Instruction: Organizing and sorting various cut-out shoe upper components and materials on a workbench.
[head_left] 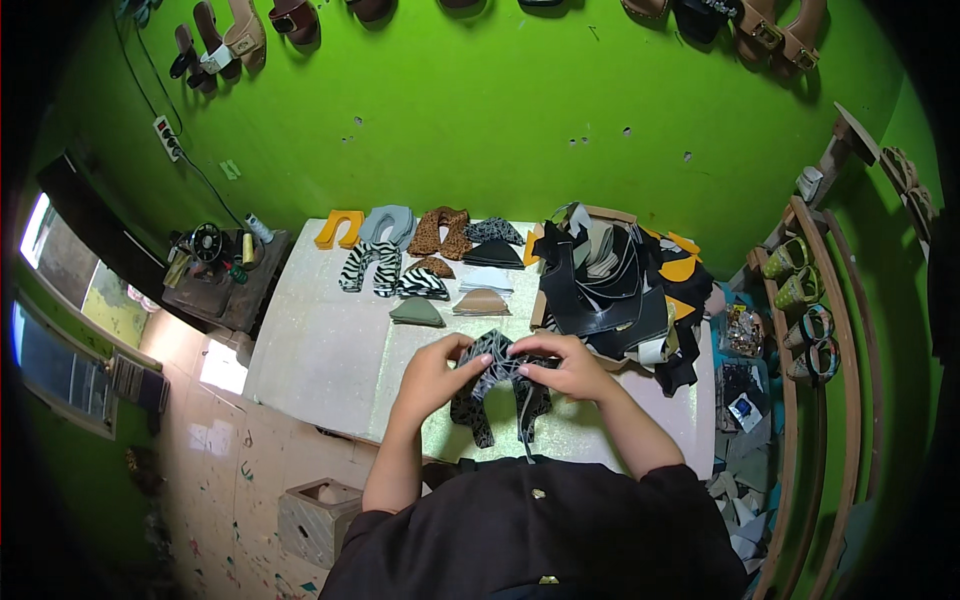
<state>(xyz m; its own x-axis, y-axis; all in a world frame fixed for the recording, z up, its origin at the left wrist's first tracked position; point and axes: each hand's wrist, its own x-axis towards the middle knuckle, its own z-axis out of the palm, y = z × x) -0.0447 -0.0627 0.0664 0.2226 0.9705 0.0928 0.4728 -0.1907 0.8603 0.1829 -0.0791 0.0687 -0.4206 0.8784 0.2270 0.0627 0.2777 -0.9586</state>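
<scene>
My left hand (438, 376) and my right hand (568, 368) grip a stack of U-shaped, black-and-grey patterned cut pieces (474, 410) near the table's front edge. The thumbs of both hands press on its top, with the fingers curled behind. A thin pale strip (526, 415) hangs down from the stack beside my right thumb. Just beyond the hands lie a green half-round stack (417, 313) and a tan one (482, 303). Farther back are zebra-print U pieces (371, 270), leopard-print ones (438, 235), grey-blue ones (389, 224) and yellow ones (340, 229).
A box heaped with black, yellow and grey scraps (600, 290) fills the right of the white table (320, 340). A sewing machine (207, 245) stands at the left, a wooden stool (318, 520) below. Sandals (800, 290) sit on a wooden rack at the right.
</scene>
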